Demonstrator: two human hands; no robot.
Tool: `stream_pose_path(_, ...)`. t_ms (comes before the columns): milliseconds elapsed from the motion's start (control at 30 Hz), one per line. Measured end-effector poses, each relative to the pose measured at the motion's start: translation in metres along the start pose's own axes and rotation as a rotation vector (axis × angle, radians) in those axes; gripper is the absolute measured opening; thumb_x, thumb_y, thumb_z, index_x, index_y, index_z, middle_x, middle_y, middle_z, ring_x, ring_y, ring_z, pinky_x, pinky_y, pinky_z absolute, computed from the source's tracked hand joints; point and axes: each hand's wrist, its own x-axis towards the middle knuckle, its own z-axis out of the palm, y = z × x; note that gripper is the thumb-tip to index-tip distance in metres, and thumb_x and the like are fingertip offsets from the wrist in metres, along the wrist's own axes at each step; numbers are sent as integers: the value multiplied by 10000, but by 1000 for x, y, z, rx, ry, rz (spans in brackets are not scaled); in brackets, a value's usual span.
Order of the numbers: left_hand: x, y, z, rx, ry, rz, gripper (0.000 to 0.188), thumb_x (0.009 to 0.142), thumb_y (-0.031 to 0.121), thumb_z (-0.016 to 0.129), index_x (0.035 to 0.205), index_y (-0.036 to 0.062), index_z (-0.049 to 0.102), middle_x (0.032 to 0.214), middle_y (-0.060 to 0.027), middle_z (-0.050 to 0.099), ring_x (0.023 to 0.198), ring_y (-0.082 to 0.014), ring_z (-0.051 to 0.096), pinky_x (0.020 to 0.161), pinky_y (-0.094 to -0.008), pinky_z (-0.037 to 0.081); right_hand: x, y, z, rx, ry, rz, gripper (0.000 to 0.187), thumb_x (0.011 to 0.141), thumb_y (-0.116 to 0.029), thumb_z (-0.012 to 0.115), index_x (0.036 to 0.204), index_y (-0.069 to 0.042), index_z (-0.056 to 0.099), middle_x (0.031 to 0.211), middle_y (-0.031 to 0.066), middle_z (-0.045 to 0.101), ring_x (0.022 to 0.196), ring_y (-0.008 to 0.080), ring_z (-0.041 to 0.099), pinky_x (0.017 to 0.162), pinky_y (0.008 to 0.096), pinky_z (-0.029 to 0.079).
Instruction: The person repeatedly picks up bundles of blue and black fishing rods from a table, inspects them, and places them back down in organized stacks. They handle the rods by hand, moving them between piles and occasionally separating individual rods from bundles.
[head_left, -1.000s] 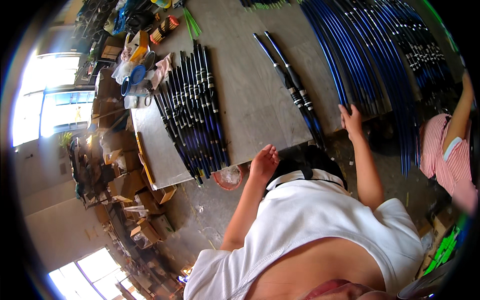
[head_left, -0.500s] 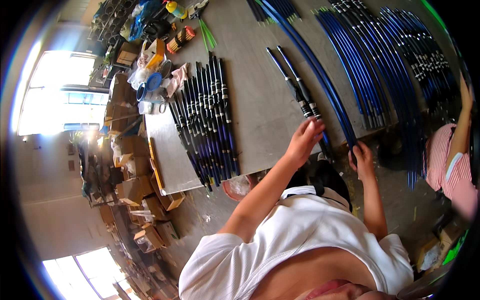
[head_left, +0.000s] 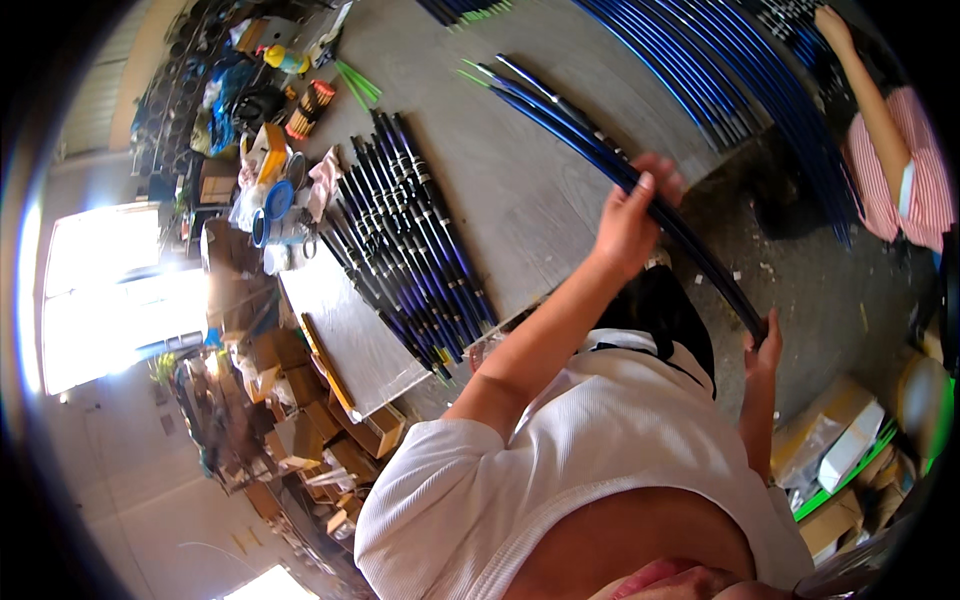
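My right hand (head_left: 764,345) is closed around the thick dark ends of some long blue rods (head_left: 706,262), which look like fishing rod blanks. The rods slant up and left across the table's near edge, ending in thin green tips. Midway along them is my left hand (head_left: 628,225), its thumb against the rods and its fingers blurred beyond them. How firmly it grips is unclear. Beside the blue rods lies a black rod with pale bands (head_left: 545,92), partly hidden by them and by my left hand.
A bundle of black banded rods (head_left: 400,235) lies on the grey table (head_left: 510,220). Rows of blue rods (head_left: 670,75) lie at far right. A co-worker's arm (head_left: 868,95) reaches in there. Tubs (head_left: 275,205) and cardboard boxes (head_left: 295,440) crowd the left.
My right hand has drawn the blue rods down and right, bringing their green tips closer. My left hand has shifted from over the black rods to the blue ones. The view has turned somewhat.
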Motion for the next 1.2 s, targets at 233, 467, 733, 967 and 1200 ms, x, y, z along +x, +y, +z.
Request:
stream_pose_path(233, -54, -54, 19, 241, -109, -255, 330, 933, 200, 487, 1237, 100, 405, 1193, -90, 532, 1137, -247, 510, 892, -404, 452, -21, 56, -173, 157, 306, 1, 375, 883, -437, 530, 687, -130, 439, 514, 19, 412, 402, 152, 425, 366, 277, 335)
stream_pose_path(467, -69, -107, -18, 422, -40, -607, 284, 889, 236, 584, 1129, 92, 532, 921, 11, 500, 927, -133, 515, 843, -340, 451, -73, 81, -309, 123, 681, -15, 417, 888, -443, 522, 680, -101, 403, 536, 14, 338, 435, 139, 347, 391, 302, 310)
stream_pose_path(733, -79, -155, -54, 439, 18, -780, 289, 876, 235, 603, 1142, 156, 522, 955, 47, 543, 923, -110, 544, 828, -285, 435, -107, 71, -372, 114, 936, -95, 432, 859, -488, 545, 680, -113, 424, 543, -5, 323, 418, 118, 321, 396, 257, 273)
stream_pose_path(967, -72, -168, -60, 467, 68, -784, 232, 877, 232, 598, 1094, 170, 541, 996, 35, 597, 912, -122, 579, 794, -291, 437, -100, 64, -363, 104, 962, -118, 395, 820, -491, 605, 784, -100, 556, 594, -15, 405, 460, 102, 375, 413, 248, 303)
stream_pose_path(1200, -72, -176, -76, 418, 118, -789, 187, 884, 236, 588, 1061, 194, 547, 983, 28, 608, 907, -113, 579, 758, -289, 435, -88, 67, -370, 131, 1000, -154, 384, 860, -469, 548, 677, -134, 500, 548, -11, 341, 417, 111, 308, 388, 254, 230)
